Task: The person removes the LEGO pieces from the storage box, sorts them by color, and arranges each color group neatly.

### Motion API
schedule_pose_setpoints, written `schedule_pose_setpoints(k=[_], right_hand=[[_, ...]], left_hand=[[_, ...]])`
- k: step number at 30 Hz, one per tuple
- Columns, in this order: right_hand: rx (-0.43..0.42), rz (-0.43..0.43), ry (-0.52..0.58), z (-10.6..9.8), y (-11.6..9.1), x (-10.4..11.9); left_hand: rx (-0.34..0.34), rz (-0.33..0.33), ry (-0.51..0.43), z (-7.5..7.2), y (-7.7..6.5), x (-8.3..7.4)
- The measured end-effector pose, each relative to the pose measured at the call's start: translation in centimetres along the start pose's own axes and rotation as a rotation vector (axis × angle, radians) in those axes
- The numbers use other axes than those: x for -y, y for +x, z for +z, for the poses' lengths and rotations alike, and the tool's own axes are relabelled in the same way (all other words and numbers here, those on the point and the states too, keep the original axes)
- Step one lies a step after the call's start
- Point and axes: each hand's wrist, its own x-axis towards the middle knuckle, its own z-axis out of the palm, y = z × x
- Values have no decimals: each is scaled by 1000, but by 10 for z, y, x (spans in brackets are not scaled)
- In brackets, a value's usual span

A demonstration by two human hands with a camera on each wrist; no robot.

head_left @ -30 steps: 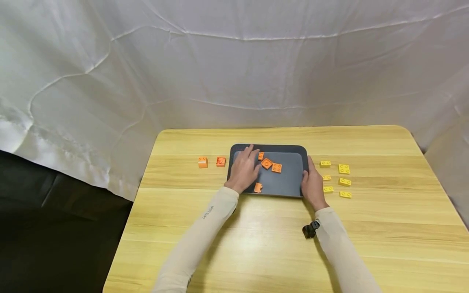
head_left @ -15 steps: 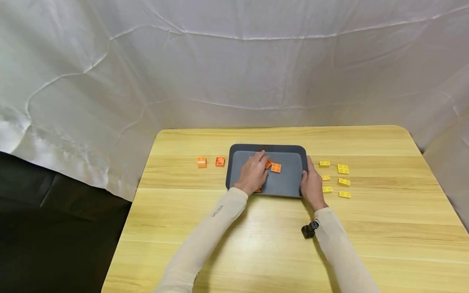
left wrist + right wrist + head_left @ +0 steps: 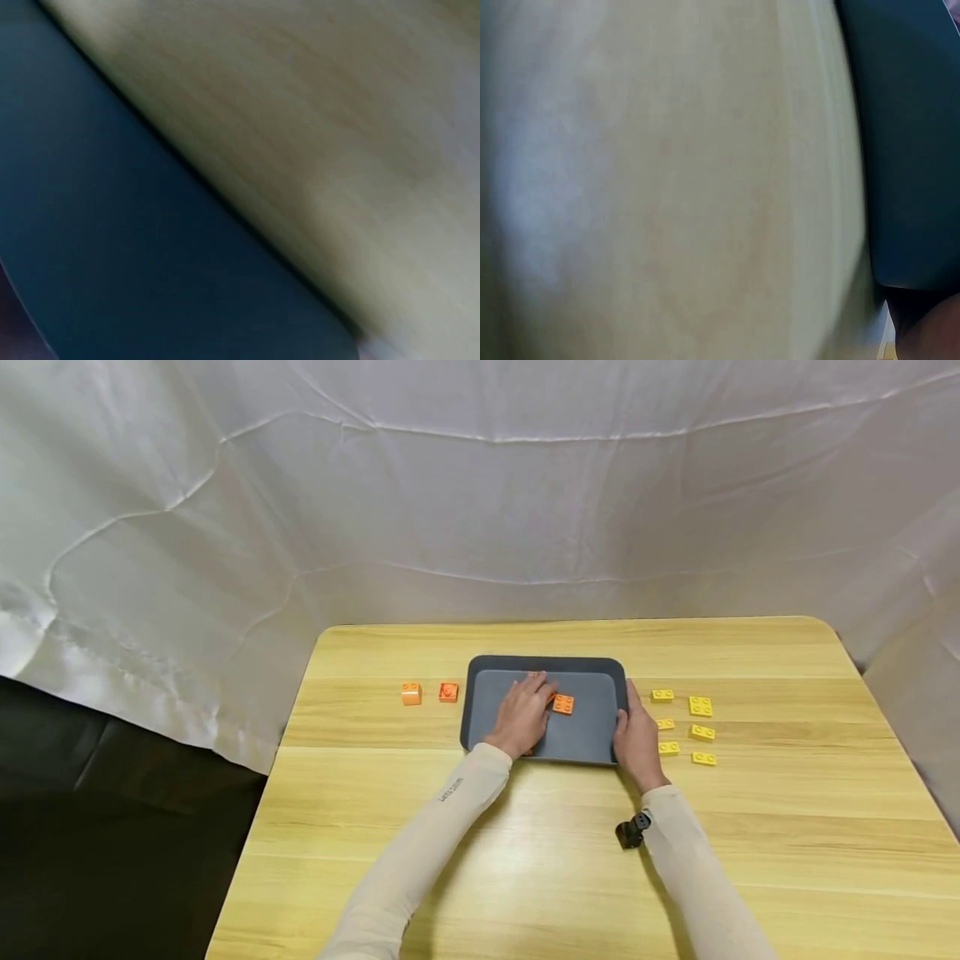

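Note:
In the head view, my left hand (image 3: pixel 519 717) is over the left half of a dark grey tray (image 3: pixel 585 739). Its fingers reach down onto orange bricks there and hide most of them; whether they pinch one cannot be seen. Just past the fingertips lies an orange four-stud brick (image 3: pixel 563 704). My right hand (image 3: pixel 639 743) grips the tray's right side, thumb at the rim. Only the tray's outer wall (image 3: pixel 135 225) and the table show clearly in the left wrist view. In the right wrist view, part of my right hand (image 3: pixel 934 334) appears below the tray corner.
Two orange bricks, one with a rounded side (image 3: pixel 411 693) and one square (image 3: pixel 447 692), lie left of the tray on the wooden table (image 3: pixel 555 852). Several yellow bricks (image 3: pixel 701 706) lie to its right. A pale curtain (image 3: pixel 480 510) hangs behind the table.
My left hand has moved right across the tray and now covers bricks that showed before. My right hand has stayed at the tray's right side.

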Motion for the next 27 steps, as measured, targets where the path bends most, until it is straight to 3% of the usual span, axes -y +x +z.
schedule_pose_setpoints(k=[10, 27], right_hand=[[4, -3, 2, 0, 0, 0], [-1, -6, 3, -1, 0, 2]], left_hand=[[6, 18, 27, 3, 2, -3], [-10, 18, -43, 5, -1, -1]])
